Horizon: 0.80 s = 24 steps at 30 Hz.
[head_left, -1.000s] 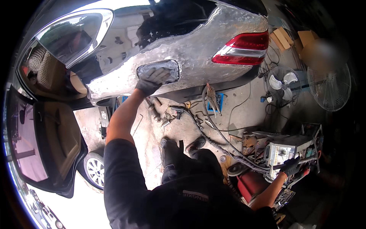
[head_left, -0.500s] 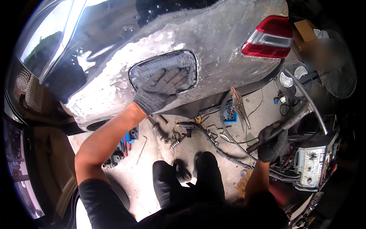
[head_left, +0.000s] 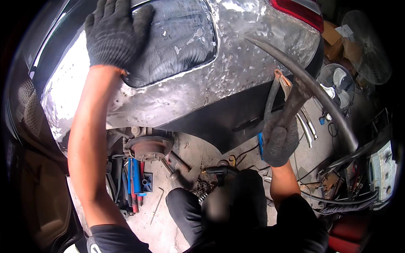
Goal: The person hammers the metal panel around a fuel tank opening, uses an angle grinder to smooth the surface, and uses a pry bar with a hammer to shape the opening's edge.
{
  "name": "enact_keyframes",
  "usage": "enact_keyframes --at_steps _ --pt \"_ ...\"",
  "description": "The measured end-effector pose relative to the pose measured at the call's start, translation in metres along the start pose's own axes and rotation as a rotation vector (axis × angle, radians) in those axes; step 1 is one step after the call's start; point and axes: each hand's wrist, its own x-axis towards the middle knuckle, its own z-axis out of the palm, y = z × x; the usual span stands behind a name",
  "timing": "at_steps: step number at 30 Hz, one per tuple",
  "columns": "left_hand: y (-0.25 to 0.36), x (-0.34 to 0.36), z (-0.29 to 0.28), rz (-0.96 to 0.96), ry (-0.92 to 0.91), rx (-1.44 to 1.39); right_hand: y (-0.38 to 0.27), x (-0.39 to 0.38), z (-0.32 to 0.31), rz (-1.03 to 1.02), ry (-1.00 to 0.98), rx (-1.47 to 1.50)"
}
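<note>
My left hand (head_left: 114,38), in a dark knit glove, lies open with fingers stretched over the car body, at the left edge of the fuel flap (head_left: 177,46). The flap is dark with sanding streaks and sits in a bare, dented metal quarter panel (head_left: 236,63). Also gloved, my right hand (head_left: 280,143) is wrapped round the handle of a hammer (head_left: 325,99) with a long, curved, narrow head. One pointed end of that head reaches in front of the panel. Partly behind the hammer, a pair of locking pliers (head_left: 310,126) hangs at the panel's lower edge.
A red tail light (head_left: 299,14) is at the upper right. Below the panel, a brake disc (head_left: 149,147) shows in the wheel arch. Blue and red tools (head_left: 136,181), a bent rod (head_left: 157,206) and cables lie on the floor. At the right are a fan (head_left: 337,82) and a machine (head_left: 384,173).
I have come closer to the panel. My left hand has slid from the flap's lower part to its left edge. My right hand has raised the hammer up toward the panel.
</note>
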Motion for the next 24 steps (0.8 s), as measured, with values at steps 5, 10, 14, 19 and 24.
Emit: enact_keyframes --at_steps 5,10,14,19,24 --pt "0.027 0.006 -0.007 -0.144 0.027 -0.002 0.031 0.021 0.013 -0.236 -0.142 0.014" --pt "0.025 0.005 -0.007 -0.16 0.016 0.0 0.024 0.043 0.028 -0.234 -0.202 -0.079" --pt "0.028 0.005 -0.008 -0.182 0.017 -0.007 0.03 0.052 0.034 -0.333 -0.157 -0.173" --pt "0.025 0.003 -0.005 -0.181 0.016 0.005 0.02 0.046 0.027 -0.356 -0.152 -0.204" --pt "0.022 0.006 -0.002 -0.182 -0.017 0.037 0.052 0.035 0.004 -0.294 -0.319 -0.08"
